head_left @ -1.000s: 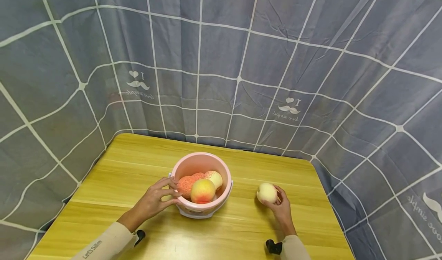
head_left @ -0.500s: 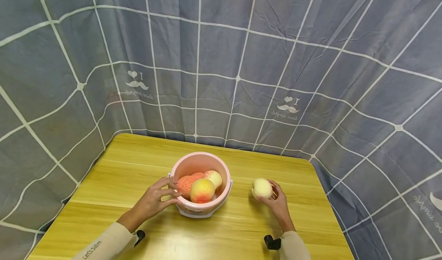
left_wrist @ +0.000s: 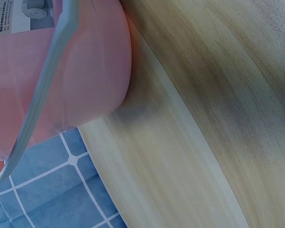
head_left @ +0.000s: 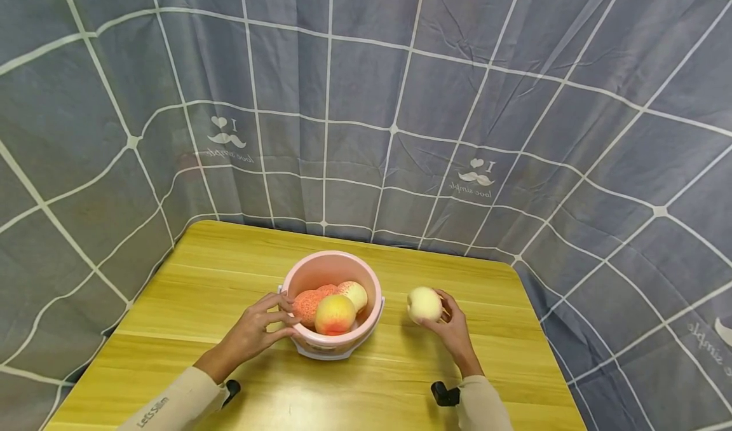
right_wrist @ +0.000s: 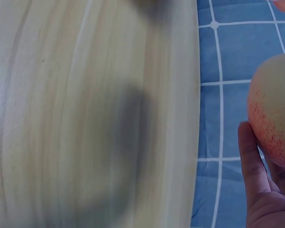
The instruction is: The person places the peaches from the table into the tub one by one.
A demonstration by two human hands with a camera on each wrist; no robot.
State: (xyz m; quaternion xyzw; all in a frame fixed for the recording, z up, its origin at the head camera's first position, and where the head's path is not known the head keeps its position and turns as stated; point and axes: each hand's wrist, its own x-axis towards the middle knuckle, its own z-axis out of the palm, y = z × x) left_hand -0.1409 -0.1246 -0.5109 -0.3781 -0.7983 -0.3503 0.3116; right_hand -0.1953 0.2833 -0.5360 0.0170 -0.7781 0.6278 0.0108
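Note:
A pink bucket [head_left: 374, 285] with a pale handle stands on the table. My left hand [head_left: 257, 324] holds its left rim, fingertips over the edge and thumb at the outer wall. Inside lie a yellow-red peach [head_left: 335, 314], a pale peach [head_left: 353, 295] with red flecks, and orange-red speckled fruit [head_left: 307, 306]. My right hand [head_left: 455, 332] grips another pale peach [head_left: 424, 304] above the table, to the right of the bucket. The right wrist view shows red speckles on this peach [right_wrist: 275, 111] and fingers beneath it. In the left wrist view the bucket [left_wrist: 95, 61] appears without the hand.
The yellow wood-grain table [head_left: 229, 253] has a rounded far left corner. A grey-blue curtain [head_left: 366, 151] with white grid lines surrounds it at the back and sides. Black mounts sit at both sleeves, the right mount [head_left: 445, 394] low over the table.
My right hand has moved left and slightly up with the peach, nearer the bucket. The left hand stays at the bucket's rim, and the fruit inside has not moved.

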